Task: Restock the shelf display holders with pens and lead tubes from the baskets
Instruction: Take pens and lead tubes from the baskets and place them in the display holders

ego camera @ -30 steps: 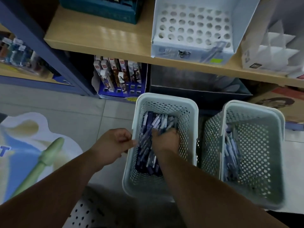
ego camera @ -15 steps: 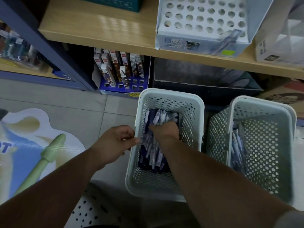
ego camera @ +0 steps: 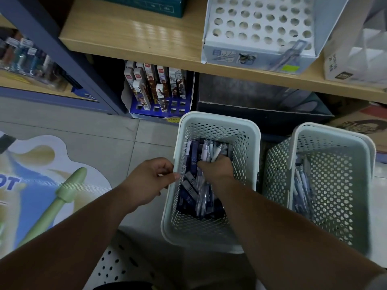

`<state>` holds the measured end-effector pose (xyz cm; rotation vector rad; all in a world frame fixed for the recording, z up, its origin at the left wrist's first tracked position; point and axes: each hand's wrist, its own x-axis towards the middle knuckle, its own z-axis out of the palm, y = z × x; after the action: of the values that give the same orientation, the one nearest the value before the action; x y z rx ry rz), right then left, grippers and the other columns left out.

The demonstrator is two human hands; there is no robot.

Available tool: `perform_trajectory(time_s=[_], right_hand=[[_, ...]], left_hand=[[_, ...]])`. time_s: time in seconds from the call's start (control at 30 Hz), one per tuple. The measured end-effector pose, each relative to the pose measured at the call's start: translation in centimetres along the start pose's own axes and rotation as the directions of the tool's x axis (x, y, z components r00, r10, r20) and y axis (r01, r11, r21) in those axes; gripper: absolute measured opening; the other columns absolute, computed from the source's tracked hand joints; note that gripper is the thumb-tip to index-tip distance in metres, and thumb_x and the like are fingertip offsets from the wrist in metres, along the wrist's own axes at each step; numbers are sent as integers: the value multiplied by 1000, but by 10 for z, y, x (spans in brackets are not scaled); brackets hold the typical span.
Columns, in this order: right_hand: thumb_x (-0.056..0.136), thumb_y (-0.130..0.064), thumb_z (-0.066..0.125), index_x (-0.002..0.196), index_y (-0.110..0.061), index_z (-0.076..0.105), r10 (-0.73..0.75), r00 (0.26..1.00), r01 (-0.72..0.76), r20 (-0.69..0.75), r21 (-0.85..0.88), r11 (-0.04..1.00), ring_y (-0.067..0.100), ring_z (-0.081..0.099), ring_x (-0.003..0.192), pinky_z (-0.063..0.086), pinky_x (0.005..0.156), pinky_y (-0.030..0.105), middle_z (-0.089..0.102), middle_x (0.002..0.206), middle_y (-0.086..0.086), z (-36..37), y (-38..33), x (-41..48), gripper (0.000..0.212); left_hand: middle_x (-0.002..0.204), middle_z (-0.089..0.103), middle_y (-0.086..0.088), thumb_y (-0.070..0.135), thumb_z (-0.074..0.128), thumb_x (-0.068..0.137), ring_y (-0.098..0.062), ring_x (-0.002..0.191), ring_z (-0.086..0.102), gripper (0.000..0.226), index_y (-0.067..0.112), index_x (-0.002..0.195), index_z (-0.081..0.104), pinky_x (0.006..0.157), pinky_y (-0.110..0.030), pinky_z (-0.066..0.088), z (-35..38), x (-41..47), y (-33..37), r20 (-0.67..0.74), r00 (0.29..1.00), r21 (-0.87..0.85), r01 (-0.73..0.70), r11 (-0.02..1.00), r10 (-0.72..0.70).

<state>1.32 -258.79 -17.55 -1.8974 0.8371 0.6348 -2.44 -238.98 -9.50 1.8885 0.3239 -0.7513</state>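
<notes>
Two pale green perforated baskets stand on the floor below the shelf. The left basket (ego camera: 217, 122) holds pens and dark blue lead tubes (ego camera: 189, 185). My right hand (ego camera: 217, 167) is down inside it, gripping a bunch of white-capped pens (ego camera: 211, 151). My left hand (ego camera: 149, 181) holds the basket's left rim, thumb on the edge. The right basket (ego camera: 333, 135) holds more pens (ego camera: 301, 183). On the wooden shelf above sits a white display holder (ego camera: 259, 26) full of empty round holes.
A white divided holder (ego camera: 356, 53) stands at the shelf's right end. Under the shelf are a blue display of boxed items (ego camera: 157, 88) and a dark box (ego camera: 261, 101). A floor sticker (ego camera: 41, 185) lies left. A perforated white surface (ego camera: 117, 266) is below my arms.
My right hand has gathered pens and closed round them deeper in the left basket. The view has tilted up slightly, showing more of the shelf holder. My left hand stays on the rim.
</notes>
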Motion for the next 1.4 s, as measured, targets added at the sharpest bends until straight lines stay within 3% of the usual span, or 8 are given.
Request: perform_trajectory(time_s=[0.13, 0.4, 0.57, 0.67, 1.0, 1.17, 1.3, 1.4], right_hand=[[78, -12, 80, 80, -11, 65, -14, 999, 11, 30, 86, 996, 19, 61, 59, 52, 47, 26, 65, 68, 4, -9, 0, -2, 15], [74, -6, 82, 76, -14, 68, -24, 1000, 21, 15, 182, 983, 22, 67, 60, 54, 51, 28, 68, 65, 4, -19, -9, 2, 16], [78, -7, 80, 75, -17, 67, -50, 999, 50, -4, 216, 975, 6, 58, 42, 39, 35, 17, 61, 48, -10, -20, -7, 0, 17], [80, -5, 77, 74, -16, 66, -50, 999, 49, -5, 248, 968, 4, 56, 39, 39, 34, 17, 61, 48, -10, -20, -6, -3, 16], [78, -6, 73, 74, -20, 63, -108, 994, 97, 31, 248, 964, 16, 55, 46, 41, 38, 20, 62, 56, -1, -21, -10, -6, 18], [78, -4, 74, 92, -5, 65, -97, 993, 79, 67, 240, 967, 27, 64, 64, 53, 52, 33, 68, 80, 22, -14, -10, -8, 17], [76, 2, 76, 75, -12, 58, -93, 993, 70, 73, 266, 961, 4, 56, 41, 42, 37, 18, 59, 64, 6, 1, -7, -12, 23], [76, 0, 75, 74, -17, 54, -90, 994, 71, 63, 255, 964, 9, 56, 49, 38, 37, 16, 57, 64, 0, 20, -6, -18, 27]], left_hand=[[75, 72, 13, 32, 74, 90, 2, 61, 60, 19, 18, 82, 63, 59, -22, 55, 2, -2, -1, -13, 1000, -14, 8, 1000, -9], [77, 73, 12, 32, 73, 90, 1, 63, 62, 18, 17, 85, 64, 59, -22, 55, 1, 0, -3, -10, 1000, -20, 2, 1000, -3], [79, 73, 10, 34, 74, 89, 0, 64, 63, 18, 19, 86, 65, 61, -23, 56, -1, 1, -5, 4, 1000, -13, 0, 1000, 0], [79, 73, 10, 35, 74, 89, 0, 64, 63, 19, 19, 86, 65, 62, -24, 57, -1, 2, -6, 12, 1000, -15, -4, 1000, 4], [84, 74, 9, 33, 73, 90, -2, 67, 63, 17, 18, 89, 66, 64, -26, 57, 1, 0, -4, 7, 1000, -22, 13, 1000, -13], [91, 75, 6, 33, 73, 91, -19, 83, 69, 16, 17, 92, 68, 67, -30, 58, 1, -2, -3, 1, 1000, -37, 24, 999, -24], [93, 75, 5, 32, 72, 91, -28, 90, 68, 18, 15, 94, 68, 70, -34, 59, 2, -3, -2, -2, 1000, -56, 21, 998, -21], [92, 76, 6, 30, 73, 90, -26, 90, 69, 14, 17, 91, 67, 71, -37, 60, 3, -4, -3, -30, 999, -80, 15, 997, -17]])
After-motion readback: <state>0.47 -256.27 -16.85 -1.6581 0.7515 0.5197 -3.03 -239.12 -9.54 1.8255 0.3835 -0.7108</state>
